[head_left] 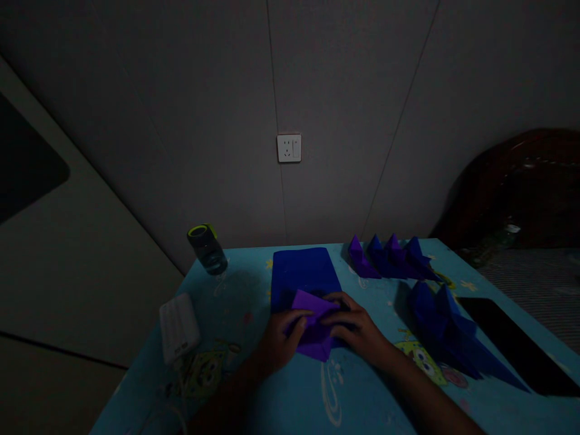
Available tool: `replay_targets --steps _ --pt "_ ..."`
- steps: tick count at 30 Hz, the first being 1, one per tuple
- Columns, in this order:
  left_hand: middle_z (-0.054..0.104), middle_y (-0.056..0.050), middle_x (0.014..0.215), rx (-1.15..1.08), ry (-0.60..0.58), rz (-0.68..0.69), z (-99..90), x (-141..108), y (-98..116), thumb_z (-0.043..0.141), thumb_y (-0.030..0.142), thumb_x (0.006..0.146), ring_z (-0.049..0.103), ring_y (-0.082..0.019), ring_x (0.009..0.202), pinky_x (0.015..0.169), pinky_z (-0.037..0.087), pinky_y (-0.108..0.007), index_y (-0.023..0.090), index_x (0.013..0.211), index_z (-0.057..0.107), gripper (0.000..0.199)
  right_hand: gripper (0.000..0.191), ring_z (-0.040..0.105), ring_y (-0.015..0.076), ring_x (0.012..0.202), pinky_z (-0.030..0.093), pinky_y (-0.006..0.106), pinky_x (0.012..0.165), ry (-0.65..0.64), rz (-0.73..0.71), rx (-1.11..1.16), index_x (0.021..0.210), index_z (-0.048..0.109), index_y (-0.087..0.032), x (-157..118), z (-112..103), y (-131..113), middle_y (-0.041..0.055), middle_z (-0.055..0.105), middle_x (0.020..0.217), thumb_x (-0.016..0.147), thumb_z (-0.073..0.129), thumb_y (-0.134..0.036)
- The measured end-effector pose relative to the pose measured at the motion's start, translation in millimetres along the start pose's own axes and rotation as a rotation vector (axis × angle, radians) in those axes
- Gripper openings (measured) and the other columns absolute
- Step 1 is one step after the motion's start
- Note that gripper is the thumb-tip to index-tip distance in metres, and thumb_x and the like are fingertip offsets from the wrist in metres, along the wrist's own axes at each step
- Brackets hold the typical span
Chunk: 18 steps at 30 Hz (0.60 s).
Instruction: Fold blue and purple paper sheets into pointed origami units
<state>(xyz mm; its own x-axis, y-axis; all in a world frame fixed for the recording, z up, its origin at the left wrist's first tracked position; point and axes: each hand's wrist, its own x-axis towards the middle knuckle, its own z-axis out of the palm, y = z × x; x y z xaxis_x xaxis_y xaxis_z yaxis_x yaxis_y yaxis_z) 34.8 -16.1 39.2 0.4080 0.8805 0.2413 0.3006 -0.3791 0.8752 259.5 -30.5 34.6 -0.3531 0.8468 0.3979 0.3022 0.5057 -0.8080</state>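
A folded piece of purple paper (312, 305) is between my two hands, tilted over the near part of a blue paper sheet (306, 269). My left hand (285, 338) grips its left edge, thumb and fingers pinching the paper. On the right side, my right hand (351, 323) has its fingers bent over the paper's edge, pressing on it. The fold's inner layers are too dark to make out. Several folded paper boats in purple (360, 260) and blue (419, 257) stand in a row at the back right. Larger blue folded boats (446, 326) sit nearer, right of my right hand.
A patterned light-blue cloth (254, 374) covers the table. At left are a bottle with a yellow-green rim (208, 249) and a white power bank (179, 326) with a cable. A black flat slab (521, 344) lies at right. Behind stands a wall with a socket (289, 148).
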Motion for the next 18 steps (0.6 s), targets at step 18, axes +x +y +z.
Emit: replay_targets --steps 18 --pt "0.066 -0.011 0.122 -0.391 -0.04 -0.199 6.3 -4 -7 0.054 0.035 0.091 0.066 -0.022 0.104 0.085 0.055 -0.031 0.021 0.135 0.05 0.047 0.048 0.056 0.0148 0.069 0.043 0.025 0.059 0.203 0.476 0.406 0.115 0.058 -0.019 7 9 -9 -0.001 0.06 0.079 0.078 0.072 -0.047"
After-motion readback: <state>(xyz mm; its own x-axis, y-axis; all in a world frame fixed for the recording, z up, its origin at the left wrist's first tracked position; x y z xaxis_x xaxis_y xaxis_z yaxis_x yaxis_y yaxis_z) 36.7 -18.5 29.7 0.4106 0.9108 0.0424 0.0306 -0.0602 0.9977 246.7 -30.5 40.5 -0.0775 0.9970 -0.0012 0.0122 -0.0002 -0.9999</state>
